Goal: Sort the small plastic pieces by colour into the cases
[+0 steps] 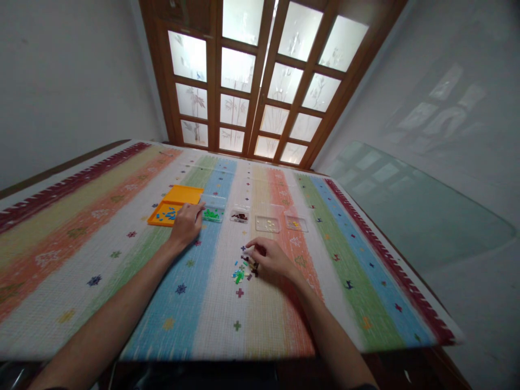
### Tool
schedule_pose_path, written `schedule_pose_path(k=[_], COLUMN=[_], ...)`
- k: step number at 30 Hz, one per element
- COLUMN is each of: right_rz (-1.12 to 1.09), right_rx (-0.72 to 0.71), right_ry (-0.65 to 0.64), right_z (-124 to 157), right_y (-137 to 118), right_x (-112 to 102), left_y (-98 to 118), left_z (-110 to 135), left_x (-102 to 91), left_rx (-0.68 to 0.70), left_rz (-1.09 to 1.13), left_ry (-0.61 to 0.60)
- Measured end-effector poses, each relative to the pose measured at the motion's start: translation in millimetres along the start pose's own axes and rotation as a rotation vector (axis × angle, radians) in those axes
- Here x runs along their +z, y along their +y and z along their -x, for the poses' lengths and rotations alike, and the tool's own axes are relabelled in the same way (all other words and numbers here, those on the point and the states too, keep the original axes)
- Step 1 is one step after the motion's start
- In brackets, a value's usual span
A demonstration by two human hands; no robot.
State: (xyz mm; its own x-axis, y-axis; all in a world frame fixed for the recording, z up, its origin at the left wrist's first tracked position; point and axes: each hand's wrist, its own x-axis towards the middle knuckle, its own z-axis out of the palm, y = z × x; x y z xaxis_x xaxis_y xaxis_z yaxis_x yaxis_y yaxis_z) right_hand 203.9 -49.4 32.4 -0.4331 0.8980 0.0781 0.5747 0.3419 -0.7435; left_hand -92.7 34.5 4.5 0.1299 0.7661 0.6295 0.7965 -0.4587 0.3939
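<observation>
1. My left grip (187, 222) is covering the right edge of the orange box (184, 194), beside the green-piece box (213, 221); I cannot tell whether it is grasping anything.
2. My right grip (270, 255) is curling beside the mixed pile (239, 277) on the table (162, 303); its hold, I cannot tell.
3. Beyond, the brown-piece box (246, 218), pale-piece box (268, 232) and yellow-piece box (298, 231) are standing.
</observation>
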Motion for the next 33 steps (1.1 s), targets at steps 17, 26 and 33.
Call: schedule_pose_path(k=[17,26,33], right_rz=[0.219,0.269,0.280], right_rx=[-0.201,-0.147,-0.128], right_ry=[-0.124,-0.134,-0.139], right_z=[5,4,5], right_y=[3,3,0], right_x=[3,5,3], left_y=[98,92,91], left_z=[42,45,43], left_x=[-5.6,1.0,-1.8], left_rx=[0.471,0.444,0.433], left_rz=[0.505,0.484,0.489], left_ry=[-0.724,-0.770,-0.771])
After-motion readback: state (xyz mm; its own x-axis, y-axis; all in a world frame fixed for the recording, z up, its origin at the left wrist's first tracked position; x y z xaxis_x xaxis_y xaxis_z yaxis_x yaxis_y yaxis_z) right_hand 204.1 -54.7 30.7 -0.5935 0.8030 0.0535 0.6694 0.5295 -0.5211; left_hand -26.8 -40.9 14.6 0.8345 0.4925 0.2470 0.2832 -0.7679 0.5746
